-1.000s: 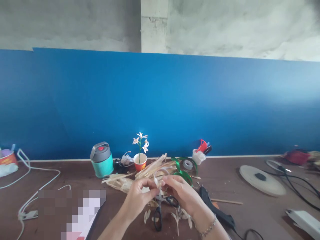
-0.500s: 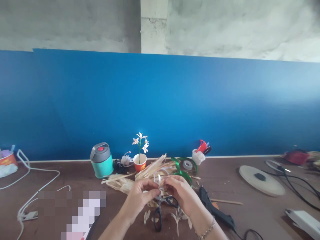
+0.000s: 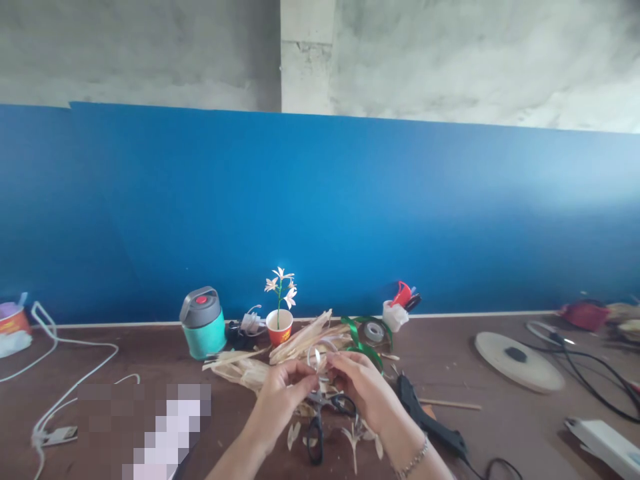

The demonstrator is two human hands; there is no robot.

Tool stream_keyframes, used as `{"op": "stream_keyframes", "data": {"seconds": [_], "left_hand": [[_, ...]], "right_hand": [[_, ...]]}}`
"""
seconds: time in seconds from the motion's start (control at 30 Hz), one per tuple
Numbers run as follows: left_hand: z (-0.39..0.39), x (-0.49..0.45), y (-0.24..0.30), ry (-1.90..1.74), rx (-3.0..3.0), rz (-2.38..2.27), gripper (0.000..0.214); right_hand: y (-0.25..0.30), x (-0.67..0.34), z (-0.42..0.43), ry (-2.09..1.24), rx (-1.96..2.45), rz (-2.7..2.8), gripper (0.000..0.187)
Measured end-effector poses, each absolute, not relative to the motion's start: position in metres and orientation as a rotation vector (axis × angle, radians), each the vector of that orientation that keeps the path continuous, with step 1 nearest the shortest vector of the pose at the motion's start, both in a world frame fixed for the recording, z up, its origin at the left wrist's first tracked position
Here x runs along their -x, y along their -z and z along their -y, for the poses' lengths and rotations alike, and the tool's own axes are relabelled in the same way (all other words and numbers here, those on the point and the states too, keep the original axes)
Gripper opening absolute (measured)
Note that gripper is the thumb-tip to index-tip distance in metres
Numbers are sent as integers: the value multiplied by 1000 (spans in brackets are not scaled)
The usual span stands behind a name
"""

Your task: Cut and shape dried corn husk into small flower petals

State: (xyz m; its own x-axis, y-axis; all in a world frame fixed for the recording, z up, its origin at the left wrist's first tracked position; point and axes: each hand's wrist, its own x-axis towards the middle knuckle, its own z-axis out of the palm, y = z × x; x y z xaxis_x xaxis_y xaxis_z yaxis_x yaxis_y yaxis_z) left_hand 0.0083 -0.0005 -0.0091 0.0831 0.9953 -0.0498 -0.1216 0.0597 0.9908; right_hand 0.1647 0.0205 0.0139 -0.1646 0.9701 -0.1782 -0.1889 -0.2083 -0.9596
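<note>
Between thumb and forefinger, my left hand (image 3: 287, 397) pinches a small pale corn-husk petal (image 3: 317, 359), its tip pointing up. My right hand (image 3: 360, 383) is just to the right, fingers closed together; whatever they may hold is hidden. Scissors with black handles (image 3: 315, 440) lie on the table below both hands. Around them are loose cut petals (image 3: 293, 436) and a petal piece with a stem (image 3: 353, 440). Dried corn husks (image 3: 240, 368) are heaped behind the hands, with a pale ring-shaped roll (image 3: 311, 351) partly hidden there.
A red paper cup (image 3: 279, 330) holds a stem of husk flowers (image 3: 281, 283). Nearby are a teal food jar (image 3: 205, 337), green ribbon (image 3: 357, 340), a tape roll (image 3: 374, 331) and a white pen cup (image 3: 395, 317). At right lie a black glue gun (image 3: 430, 420), a stick (image 3: 455, 405) and a round lid (image 3: 520, 363).
The fingers of my right hand have drawn slightly away from the petal tip, while my left hand keeps its pinch. The view has shifted slightly.
</note>
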Motion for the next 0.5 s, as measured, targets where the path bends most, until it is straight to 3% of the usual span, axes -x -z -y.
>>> {"op": "stream_keyframes", "data": {"seconds": [0.13, 0.33, 0.5], "left_hand": [[4, -13, 7, -1182, -1046, -1112, 30], [8, -21, 11, -1233, -974, -1082, 27], [6, -25, 24, -1240, -961, -1012, 26]], "right_hand": [[-31, -196, -30, -1294, 1291, 1342, 29], [-29, -287, -32, -446, 1924, 1971, 21], [24, -319, 0, -95, 2333, 2127, 49]]}}
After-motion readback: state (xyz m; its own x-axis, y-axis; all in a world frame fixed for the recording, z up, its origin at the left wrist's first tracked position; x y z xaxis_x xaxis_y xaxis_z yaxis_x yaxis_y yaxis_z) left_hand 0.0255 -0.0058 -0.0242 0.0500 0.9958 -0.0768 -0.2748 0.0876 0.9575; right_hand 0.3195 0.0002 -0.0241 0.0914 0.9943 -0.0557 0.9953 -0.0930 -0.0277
